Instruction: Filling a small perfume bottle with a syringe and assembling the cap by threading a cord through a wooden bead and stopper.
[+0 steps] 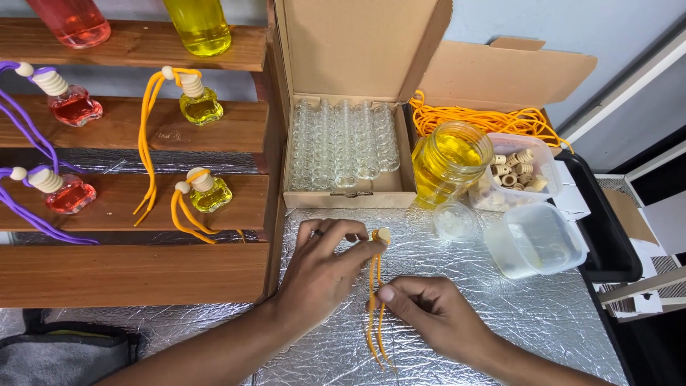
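Hemmed in on three sides: stepped wooden shelf [136,271] along the left, open cardboard box [343,194] of small empty glass bottles [344,146] at the far edge, glass jar of yellow liquid [450,161], small round lid [455,220] and clear plastic tub [537,239] to the far right. Open room only on the near stretch of the foil-covered table [500,314], around and to the right of the hands, out to the table's dark right edge.

Orange cord [374,300] in the middle of that free patch, doubled over, long axis running near to far. Small pale wooden bead [384,235] at the far end, loose tails pointing toward the near edge and lying on the foil.

Left hand [321,275] reaching in from the near left, fingers curled, thumb and forefinger pinched narrow on the cord just by the bead. Right hand [436,314] coming in from the near right, likewise mostly closed, thumb and forefinger nipping the cord partway down its length. Both hands low over the foil, cord stretched fairly straight between the two pinches.

Beyond, on the shelf steps: small filled bottles with wooden caps, yellow ones [201,106] on orange cords, red ones [74,107] on purple cords. Second box at far right holding a tangle of orange cord [486,120], and a tray of wooden beads [516,171] beside the jar.
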